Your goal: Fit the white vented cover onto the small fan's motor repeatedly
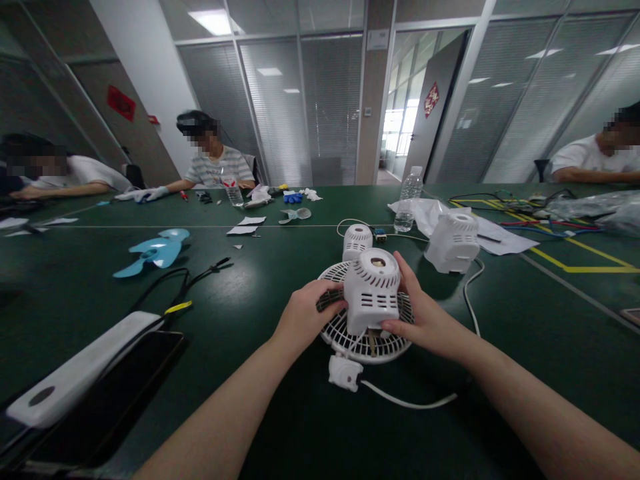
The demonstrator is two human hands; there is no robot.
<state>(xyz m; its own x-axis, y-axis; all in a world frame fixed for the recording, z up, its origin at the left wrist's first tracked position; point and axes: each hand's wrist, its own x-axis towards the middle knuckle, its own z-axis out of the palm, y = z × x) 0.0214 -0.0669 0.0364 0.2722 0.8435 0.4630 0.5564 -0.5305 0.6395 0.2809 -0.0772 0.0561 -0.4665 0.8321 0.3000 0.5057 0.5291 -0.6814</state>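
Note:
A white fan motor housing (374,313) with vent slots stands in front of me, over a round white fan grille (343,345) that lies on the table. My right hand (425,317) grips its right side, thumb low near the bottom edge and fingers up along the side. From the left, the curled fingers of my left hand (311,312) hold the housing's other side; their tips are partly hidden. Just below the grille lies a small white plastic piece (345,372), with a white cable (410,403) running off to the right.
Behind the grille is another white housing (357,240); a larger one (454,243) stands right, near a water bottle (406,200). Blue fan blades (157,253), a white power strip (85,367) and a phone (110,400) lie left. Several people sit around the green table (240,413).

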